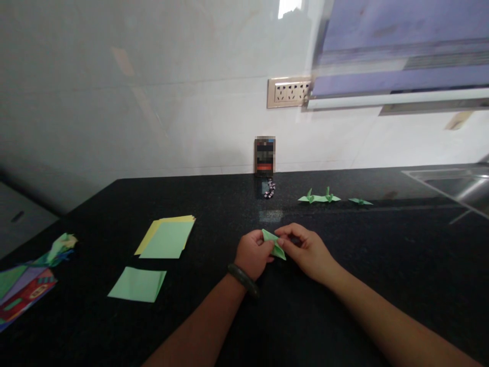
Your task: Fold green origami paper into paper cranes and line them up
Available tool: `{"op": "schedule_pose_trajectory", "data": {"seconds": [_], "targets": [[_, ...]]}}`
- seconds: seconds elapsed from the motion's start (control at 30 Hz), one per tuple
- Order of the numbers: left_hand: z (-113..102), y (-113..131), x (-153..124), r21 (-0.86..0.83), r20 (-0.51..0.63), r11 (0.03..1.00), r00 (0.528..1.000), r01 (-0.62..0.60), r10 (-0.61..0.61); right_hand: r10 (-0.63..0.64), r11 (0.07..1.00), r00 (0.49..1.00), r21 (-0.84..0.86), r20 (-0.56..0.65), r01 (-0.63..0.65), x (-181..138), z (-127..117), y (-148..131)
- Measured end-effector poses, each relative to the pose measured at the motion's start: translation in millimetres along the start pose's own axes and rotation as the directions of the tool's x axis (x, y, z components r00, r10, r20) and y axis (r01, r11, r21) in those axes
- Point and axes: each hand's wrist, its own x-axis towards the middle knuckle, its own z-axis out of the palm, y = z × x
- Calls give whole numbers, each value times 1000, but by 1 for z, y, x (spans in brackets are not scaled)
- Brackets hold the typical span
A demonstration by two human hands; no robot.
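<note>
A small folded piece of light green paper (275,246) is held between my two hands, above the dark counter. My left hand (252,253) pinches it from the left, thumb on top and fingers underneath. From the right, my right hand (303,250) grips the paper's edge between thumb and fingertips. Parts of the folds are covered by my thumbs. Left of my hands lie a green sheet (138,284) with a fold at its right side and a stack of green and yellow square sheets (166,239).
Folded green paper cranes (319,198) and another small folded piece (360,202) sit toward the back right. A phone (265,157) with a beaded strap (270,188) leans on the wall. Colourful paper packs (28,295) lie far left; a sink (458,186) is at right.
</note>
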Motion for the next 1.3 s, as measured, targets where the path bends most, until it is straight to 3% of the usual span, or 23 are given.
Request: {"op": "schedule_pose_trajectory", "data": {"seconds": [0.07, 0.2, 0.43, 0.67, 1.0, 1.07, 1.2, 1.3], "targets": [[0, 1, 0, -13, -51, 1000, 999, -11, 10, 99, 994, 995, 42, -31, -98, -1, 1, -5], [0, 3, -2, 44, -128, 994, 987, -97, 102, 227, 971, 974, 75, 30, -228, -3, 3, -10], [-1, -1, -2, 189, -127, 971, 976, -149, 175, 166, 986, 986, -16, -12, -167, -3, 5, 1], [-2, -7, -4, 348, -6, 886, 945, -306, 328, 326, 944, 945, 44, 40, -328, -2, 1, -2], [-2, -2, -9, 405, 21, 836, 918, -369, 395, 234, 972, 972, -1, -9, -234, -1, 3, 2], [-3, -2, -8, 405, 11, 832, 912, -378, 409, 267, 963, 964, 28, 7, -267, -1, 4, 0], [-4, -4, -7, 390, -19, 837, 906, -384, 424, 413, 899, 901, 100, 135, -427, -2, 5, -3], [-4, -3, -6, 393, -23, 839, 909, -375, 417, 424, 883, 889, 142, 171, -448, -2, 6, -2]]}}
